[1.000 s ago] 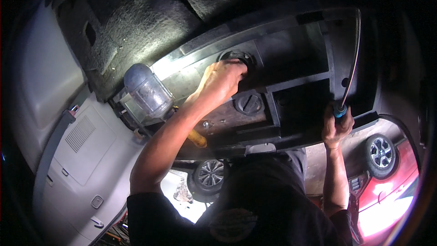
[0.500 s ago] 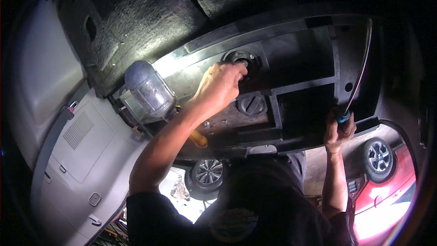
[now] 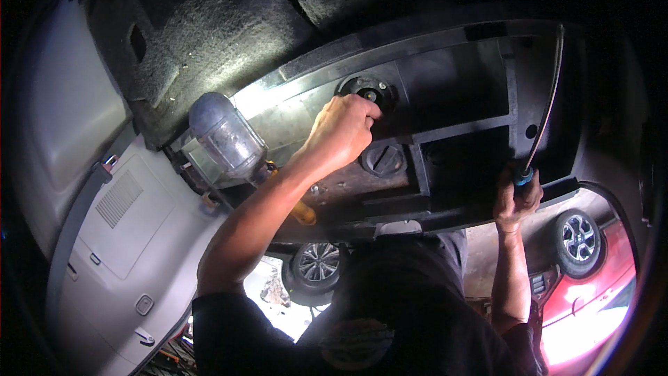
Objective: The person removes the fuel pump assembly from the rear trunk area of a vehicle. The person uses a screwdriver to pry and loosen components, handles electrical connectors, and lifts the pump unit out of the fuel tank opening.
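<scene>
My left hand (image 3: 342,131) reaches up to a round black fitting (image 3: 383,86) in the dark tray (image 3: 459,127). Its fingers are pinched together beside the fitting's centre, and whatever lies between them is hidden. A bright bolt-like piece shows at that centre, just above the fingertips. Farther right, my right hand (image 3: 518,198) is wrapped round the blue handle of a screwdriver (image 3: 550,108). The long metal shaft points up past the tray's right side and looks bent in this fisheye view. Below the left fingers sits a black slotted knob (image 3: 385,160).
A caged work lamp (image 3: 229,141) with a yellow handle (image 3: 303,213) lies left of my left forearm, lighting the tray. Dark carpet (image 3: 216,35) covers the far side. Pale trim (image 3: 118,237) borders the left. Two wheels (image 3: 319,262) and a red car panel (image 3: 584,292) show behind me.
My left fingers have shifted slightly down and right at the fitting, leaving more of its centre visible. My right hand and the screwdriver have hardly moved.
</scene>
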Demonstrator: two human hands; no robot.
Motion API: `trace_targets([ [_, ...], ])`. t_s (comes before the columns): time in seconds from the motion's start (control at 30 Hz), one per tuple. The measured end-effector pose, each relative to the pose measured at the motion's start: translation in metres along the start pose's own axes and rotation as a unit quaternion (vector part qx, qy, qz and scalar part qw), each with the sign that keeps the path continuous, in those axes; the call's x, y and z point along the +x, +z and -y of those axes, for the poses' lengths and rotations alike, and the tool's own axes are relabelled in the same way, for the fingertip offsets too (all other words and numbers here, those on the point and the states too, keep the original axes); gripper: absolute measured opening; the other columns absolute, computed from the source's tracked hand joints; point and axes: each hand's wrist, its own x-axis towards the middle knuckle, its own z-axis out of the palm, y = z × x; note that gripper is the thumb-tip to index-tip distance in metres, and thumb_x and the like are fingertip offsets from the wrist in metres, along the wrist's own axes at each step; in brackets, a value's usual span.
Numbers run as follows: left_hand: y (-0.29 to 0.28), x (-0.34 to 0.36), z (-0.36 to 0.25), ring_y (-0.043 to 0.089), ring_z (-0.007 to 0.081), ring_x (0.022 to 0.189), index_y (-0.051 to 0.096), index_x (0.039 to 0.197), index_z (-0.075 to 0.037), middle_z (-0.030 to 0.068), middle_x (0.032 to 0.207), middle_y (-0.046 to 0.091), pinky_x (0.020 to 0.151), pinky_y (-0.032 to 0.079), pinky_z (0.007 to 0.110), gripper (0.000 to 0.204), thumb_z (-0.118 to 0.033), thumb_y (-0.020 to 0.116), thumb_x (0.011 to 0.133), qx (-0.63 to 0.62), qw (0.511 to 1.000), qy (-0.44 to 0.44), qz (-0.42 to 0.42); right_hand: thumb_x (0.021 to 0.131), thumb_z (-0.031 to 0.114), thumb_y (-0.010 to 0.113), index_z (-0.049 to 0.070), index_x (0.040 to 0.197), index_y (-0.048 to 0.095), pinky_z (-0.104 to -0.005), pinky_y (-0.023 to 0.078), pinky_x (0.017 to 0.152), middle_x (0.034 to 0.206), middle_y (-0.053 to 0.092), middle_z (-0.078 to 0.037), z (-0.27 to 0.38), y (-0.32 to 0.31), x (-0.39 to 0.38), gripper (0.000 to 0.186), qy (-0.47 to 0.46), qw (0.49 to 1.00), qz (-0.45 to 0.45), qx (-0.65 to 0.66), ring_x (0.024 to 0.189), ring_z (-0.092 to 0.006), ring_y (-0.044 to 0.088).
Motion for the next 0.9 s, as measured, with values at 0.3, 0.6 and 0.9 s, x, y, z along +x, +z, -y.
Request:
trace_targets([
  [0.3, 0.007, 0.017, 0.019, 0.072, 0.0268, 0.079, 0.074, 0.095, 0.006, 0.0204, 0.084, 0.073, 0.075, 0.055, 0.037, 0.018, -0.001, 0.063, 0.083, -0.077, 0.997, 0.013, 0.008, 0.085, 0.014, 0.071, -0.002, 0.107, 0.068, -0.0377, 0.047, 0.066, 0.082, 0.066, -0.012, 0.013, -0.002, 0.013, 0.027, 0.008, 1.0, 0.001, -0.014, 0.066, -0.0268, 0.061],
  [0.6, 0.011, 0.025, 0.019, 0.066, 0.0205, 0.06, 0.075, 0.091, 0.003, 0.0157, 0.075, 0.071, 0.056, 0.052, 0.035, 0.017, -0.001, 0.062, 0.08, -0.02, 0.999, 0.039, -0.001, 0.081, 0.012, 0.069, 0.002, 0.091, 0.062, -0.0371, 0.045, 0.056, 0.066, 0.056, -0.013, 0.041, 0.0, 0.042, 0.016, 0.03, 0.997, 0.03, 0.061, 0.055, -0.0309, 0.06],
  [0.9, -0.002, 0.017, -0.001, 0.056, 0.0124, 0.043, 0.071, 0.096, 0.004, 0.0071, 0.069, 0.066, 0.035, 0.042, 0.03, 0.015, -0.005, 0.064, 0.086, -0.154, 0.976, -0.134, 0.073, 0.079, 0.013, 0.07, 0.005, 0.083, 0.055, -0.0383, 0.043, 0.052, 0.064, 0.049, -0.012, 0.041, -0.001, 0.042, 0.018, 0.048, 0.995, 0.048, 0.069, 0.052, -0.0337, 0.055],
])
